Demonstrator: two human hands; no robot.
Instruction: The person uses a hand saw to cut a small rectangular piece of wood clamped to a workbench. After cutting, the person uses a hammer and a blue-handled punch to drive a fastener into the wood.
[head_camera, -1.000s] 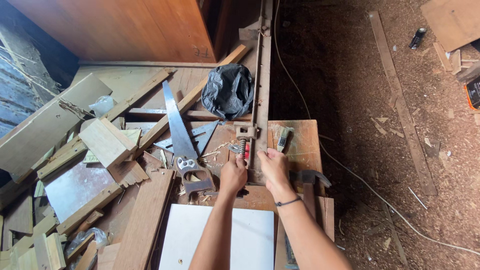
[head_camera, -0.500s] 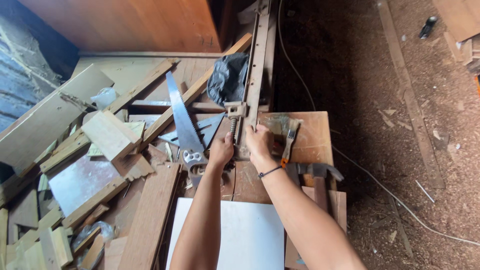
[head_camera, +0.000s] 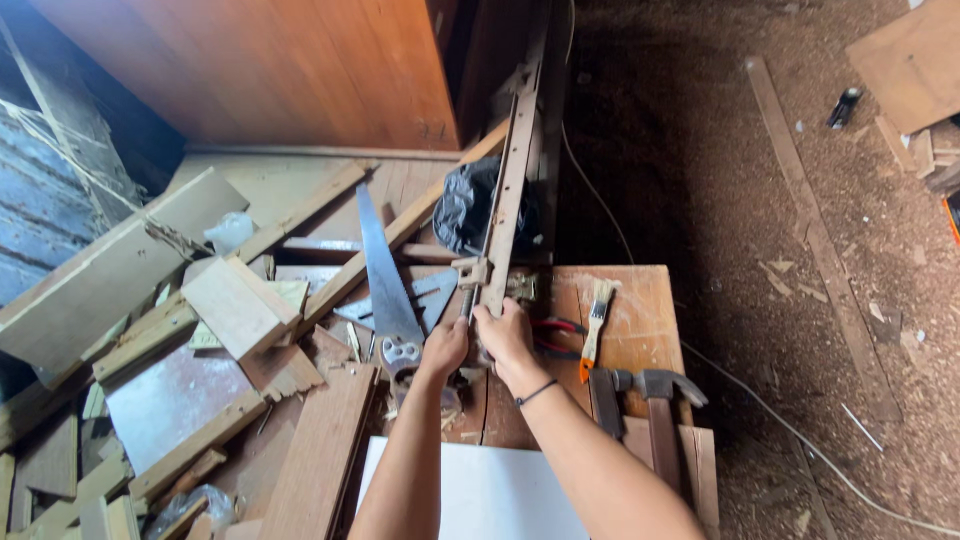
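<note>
Both hands are set at the near end of a long narrow wooden strip with a metal fitting (head_camera: 508, 190), which runs from the centre of the frame up to the upper middle. The left hand (head_camera: 446, 347) is closed around a small dark tool or clamp screw just left of the strip's end; what exactly is gripped cannot be told. The right hand (head_camera: 506, 335) is curled over the strip's near end, fingers wrapped on it.

Step judged: a fitting is being tightened or adjusted at the strip's end. The next move is judged to call for a steady hold by the right hand while the left turns.

On the brown wooden worktop (head_camera: 640, 320), a small paintbrush with an orange handle (head_camera: 594, 318) and a steel-headed hammer (head_camera: 655, 390) lie right of centre; a grey hand saw (head_camera: 384, 285) lies to the left.

Containers: only a crumpled black plastic bag (head_camera: 466, 208), contents not visible.
</note>
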